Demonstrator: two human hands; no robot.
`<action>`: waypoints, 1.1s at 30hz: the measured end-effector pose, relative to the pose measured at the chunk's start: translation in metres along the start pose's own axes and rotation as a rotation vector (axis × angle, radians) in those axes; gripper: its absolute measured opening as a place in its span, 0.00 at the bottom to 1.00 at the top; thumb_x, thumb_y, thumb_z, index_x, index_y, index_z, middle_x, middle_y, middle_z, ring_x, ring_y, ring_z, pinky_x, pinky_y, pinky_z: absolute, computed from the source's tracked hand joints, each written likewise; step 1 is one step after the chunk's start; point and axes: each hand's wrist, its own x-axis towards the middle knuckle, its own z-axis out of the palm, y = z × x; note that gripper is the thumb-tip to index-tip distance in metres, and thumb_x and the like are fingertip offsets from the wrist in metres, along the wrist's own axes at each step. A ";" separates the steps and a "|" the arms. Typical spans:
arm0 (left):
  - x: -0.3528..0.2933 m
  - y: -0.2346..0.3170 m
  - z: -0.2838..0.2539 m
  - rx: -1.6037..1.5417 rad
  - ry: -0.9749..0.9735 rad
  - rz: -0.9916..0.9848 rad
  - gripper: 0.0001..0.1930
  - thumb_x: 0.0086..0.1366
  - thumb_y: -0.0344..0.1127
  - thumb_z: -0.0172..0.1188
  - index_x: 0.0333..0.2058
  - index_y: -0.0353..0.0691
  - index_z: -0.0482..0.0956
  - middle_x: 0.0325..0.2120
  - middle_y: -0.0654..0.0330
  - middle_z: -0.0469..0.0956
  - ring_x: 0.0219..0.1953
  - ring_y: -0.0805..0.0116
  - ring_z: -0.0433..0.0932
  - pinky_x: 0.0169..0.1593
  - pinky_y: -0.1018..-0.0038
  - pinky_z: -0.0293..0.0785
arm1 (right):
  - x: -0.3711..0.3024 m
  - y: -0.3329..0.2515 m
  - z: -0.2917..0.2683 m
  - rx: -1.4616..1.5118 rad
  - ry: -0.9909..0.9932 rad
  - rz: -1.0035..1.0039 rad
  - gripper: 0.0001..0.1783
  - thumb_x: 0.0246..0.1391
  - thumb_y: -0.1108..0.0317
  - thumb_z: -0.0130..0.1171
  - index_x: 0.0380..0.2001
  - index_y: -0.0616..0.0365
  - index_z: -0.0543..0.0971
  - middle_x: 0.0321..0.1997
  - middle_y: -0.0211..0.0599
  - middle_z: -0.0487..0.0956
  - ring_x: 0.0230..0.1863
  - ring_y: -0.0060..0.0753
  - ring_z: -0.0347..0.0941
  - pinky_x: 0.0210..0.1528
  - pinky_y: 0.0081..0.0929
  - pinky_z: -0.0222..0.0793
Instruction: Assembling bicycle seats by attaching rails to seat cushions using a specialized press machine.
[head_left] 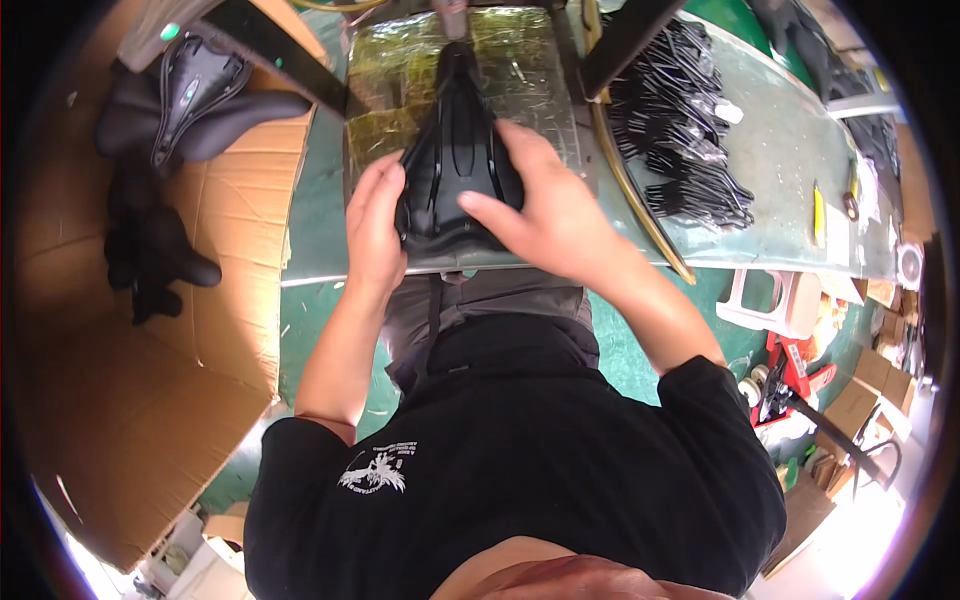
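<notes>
A black bicycle saddle (pixel 462 155) lies underside up on a tape-covered work plate (pixel 385 75), its narrow nose pointing away from me. My left hand (pixel 377 225) grips the saddle's left edge, fingers closed along its side. On the opposite edge, my right hand (pixel 555 210) holds the saddle, with the thumb resting over its underside and the fingers along the right rim. A metal machine part (pixel 453 18) comes down at the nose end, where I cannot tell whether it touches.
Dark machine posts (pixel 270 55) flank the plate. Bent black metal rods (pixel 675 100) lie heaped on the table at right, beside a yellow-brown curved strip (pixel 635 190). At left, a large cardboard box (pixel 225 220) holds several black saddles (pixel 195 100). A pale stool (pixel 770 303) stands below right.
</notes>
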 end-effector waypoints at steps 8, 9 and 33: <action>0.089 -0.016 0.025 1.295 0.107 0.972 0.13 0.68 0.39 0.68 0.30 0.35 0.82 0.48 0.49 0.85 0.43 0.47 0.84 0.46 0.62 0.81 | 0.054 0.054 0.045 -0.280 0.317 -0.029 0.30 0.50 0.65 0.65 0.59 0.60 0.78 0.45 0.48 0.81 0.40 0.55 0.83 0.42 0.45 0.83; 0.103 -0.017 0.022 1.309 0.140 0.995 0.13 0.67 0.38 0.67 0.28 0.36 0.81 0.48 0.54 0.86 0.39 0.49 0.84 0.42 0.60 0.81 | 0.063 0.058 0.049 -0.266 0.359 -0.056 0.30 0.50 0.64 0.64 0.59 0.59 0.78 0.44 0.47 0.81 0.39 0.54 0.83 0.41 0.44 0.83; 0.097 0.019 -0.006 0.978 0.038 0.406 0.25 0.52 0.38 0.67 0.51 0.40 0.84 0.43 0.49 0.86 0.43 0.56 0.87 0.52 0.65 0.81 | 0.043 0.056 -0.017 0.206 0.110 -0.106 0.38 0.56 0.66 0.64 0.69 0.67 0.68 0.66 0.59 0.76 0.67 0.62 0.73 0.70 0.45 0.68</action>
